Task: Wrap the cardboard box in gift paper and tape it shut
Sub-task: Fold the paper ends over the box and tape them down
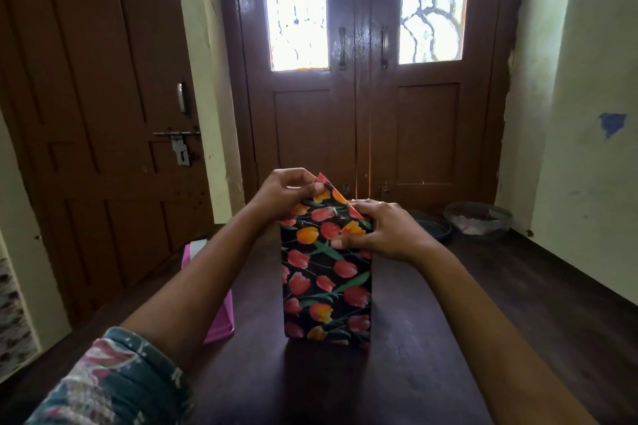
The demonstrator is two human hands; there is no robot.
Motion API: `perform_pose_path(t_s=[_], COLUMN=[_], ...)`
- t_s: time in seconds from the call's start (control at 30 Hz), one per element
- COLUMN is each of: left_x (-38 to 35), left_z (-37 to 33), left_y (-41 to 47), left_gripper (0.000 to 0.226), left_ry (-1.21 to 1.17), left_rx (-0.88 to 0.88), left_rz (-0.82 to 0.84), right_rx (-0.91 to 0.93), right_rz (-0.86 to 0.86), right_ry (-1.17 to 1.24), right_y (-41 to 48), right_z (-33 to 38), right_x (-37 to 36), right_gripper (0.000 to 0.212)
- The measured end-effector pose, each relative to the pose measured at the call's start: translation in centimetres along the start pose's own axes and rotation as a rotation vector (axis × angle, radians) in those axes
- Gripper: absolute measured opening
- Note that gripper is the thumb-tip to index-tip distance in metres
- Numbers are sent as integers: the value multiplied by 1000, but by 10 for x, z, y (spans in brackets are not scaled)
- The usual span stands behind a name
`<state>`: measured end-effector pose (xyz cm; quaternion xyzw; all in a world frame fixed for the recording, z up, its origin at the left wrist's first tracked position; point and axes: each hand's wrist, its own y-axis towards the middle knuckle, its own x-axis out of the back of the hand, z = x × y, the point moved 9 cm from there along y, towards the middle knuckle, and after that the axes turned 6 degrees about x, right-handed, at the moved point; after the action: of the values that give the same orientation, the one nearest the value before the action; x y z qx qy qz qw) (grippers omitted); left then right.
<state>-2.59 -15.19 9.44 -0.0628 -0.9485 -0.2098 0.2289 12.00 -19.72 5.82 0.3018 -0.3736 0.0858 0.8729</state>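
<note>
A tall box [326, 283] stands upright on the dark wooden table [448, 338], covered in black gift paper printed with red and orange tulips. At its top a pointed paper flap [329, 191] sticks up. My left hand [286, 191] pinches that flap from the left. On the upper right corner lies my right hand [379, 229], thumb pressed on the front face and fingers curled over the top edge. The cardboard itself is hidden under the paper. No tape is visible.
A pink plastic item [221, 317] lies left of the box, partly behind my left forearm. At the table's far right stand a dark shallow dish [433, 228] and a clear bowl [478, 219]. Brown wooden doors rise behind the table.
</note>
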Motion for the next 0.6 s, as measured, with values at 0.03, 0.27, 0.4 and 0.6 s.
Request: perform_pose_path(t_s=[0.03,0.27,0.4,0.6], left_x=[-1,-10,-12,-21], left_z=[2,22,28,43], left_y=[1,8,16,16], left_gripper=[12,5,6,6], left_ry=[10,48,145,107], left_rx=[21,329,414,475], left_rz=[25,165,182,260], right_rx=[3,-14,-29,-72], right_rz=[3,50,90,71], right_ry=[-9,-31,13,-55], right_y=[0,-5,-10,-7], right_z=[0,-1,-3,-1], right_x=[-1,-6,-9,-7], right_gripper=[69,85,86,87])
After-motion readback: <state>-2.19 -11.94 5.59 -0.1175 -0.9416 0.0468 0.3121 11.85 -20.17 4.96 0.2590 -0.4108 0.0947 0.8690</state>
